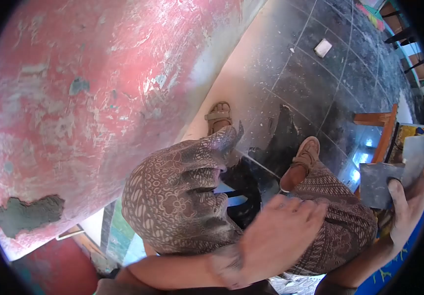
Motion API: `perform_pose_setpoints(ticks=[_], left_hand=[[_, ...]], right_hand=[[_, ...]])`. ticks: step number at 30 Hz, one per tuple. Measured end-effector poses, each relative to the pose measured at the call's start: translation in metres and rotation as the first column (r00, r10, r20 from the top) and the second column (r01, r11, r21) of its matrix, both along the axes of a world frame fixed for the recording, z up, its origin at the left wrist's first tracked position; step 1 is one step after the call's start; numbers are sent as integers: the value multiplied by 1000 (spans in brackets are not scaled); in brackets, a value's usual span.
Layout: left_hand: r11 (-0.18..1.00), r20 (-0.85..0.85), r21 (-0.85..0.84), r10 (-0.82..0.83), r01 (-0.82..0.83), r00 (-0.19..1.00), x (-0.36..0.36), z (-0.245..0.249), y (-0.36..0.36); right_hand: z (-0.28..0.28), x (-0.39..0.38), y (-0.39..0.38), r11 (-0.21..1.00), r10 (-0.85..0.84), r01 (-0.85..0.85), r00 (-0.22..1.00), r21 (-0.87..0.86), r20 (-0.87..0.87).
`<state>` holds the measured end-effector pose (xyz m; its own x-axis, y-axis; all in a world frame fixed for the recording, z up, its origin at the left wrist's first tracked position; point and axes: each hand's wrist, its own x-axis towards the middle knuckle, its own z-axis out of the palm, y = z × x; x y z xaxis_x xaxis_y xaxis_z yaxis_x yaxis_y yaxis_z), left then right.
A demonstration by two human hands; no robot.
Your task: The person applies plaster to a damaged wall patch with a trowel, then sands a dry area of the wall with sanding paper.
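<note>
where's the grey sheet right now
The grey sheet is at the far right of the head view, gripped in the right hand, beside the knee and below the wooden frame.

You have one view only, from the camera on your head. It faces steeply down past your knees to the dark tiled floor (310, 83), rolled so the tile lines run slantwise. The red wall (84, 98) is very close and fills the left half. Your left hand (281, 231) sits low at centre, and your right hand (408, 206), pinching a grey sheet (376, 184), is at the right edge. Both are near the lens.
</note>
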<state>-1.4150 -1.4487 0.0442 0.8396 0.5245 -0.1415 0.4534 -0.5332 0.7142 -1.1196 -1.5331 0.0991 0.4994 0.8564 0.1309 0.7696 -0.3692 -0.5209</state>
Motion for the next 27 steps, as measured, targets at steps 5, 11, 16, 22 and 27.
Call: perform_pose_setpoints(ticks=[5, 11, 16, 22, 27], left_hand=[[626, -99, -656, 483, -422, 870, 85, -147, -35], [841, -705, -320, 97, -437, 703, 27, -276, -93], [905, -746, -281, 2, -318, 666, 21, -271, -107], [762, -873, -311, 8, -568, 488, 26, -286, -94], [640, -911, -260, 85, -723, 403, 19, -309, -85]], right_hand=[[12, 15, -7, 977, -96, 159, 925, -144, 368], [7, -18, 48, 978, -71, 112, 972, 174, -224], [4, 8, 41, 942, 319, -260, 888, 212, -332], [-6, 7, -4, 960, -281, 266, 924, -91, -260], [-10, 30, 58, 987, 155, -155, 988, -47, -4]])
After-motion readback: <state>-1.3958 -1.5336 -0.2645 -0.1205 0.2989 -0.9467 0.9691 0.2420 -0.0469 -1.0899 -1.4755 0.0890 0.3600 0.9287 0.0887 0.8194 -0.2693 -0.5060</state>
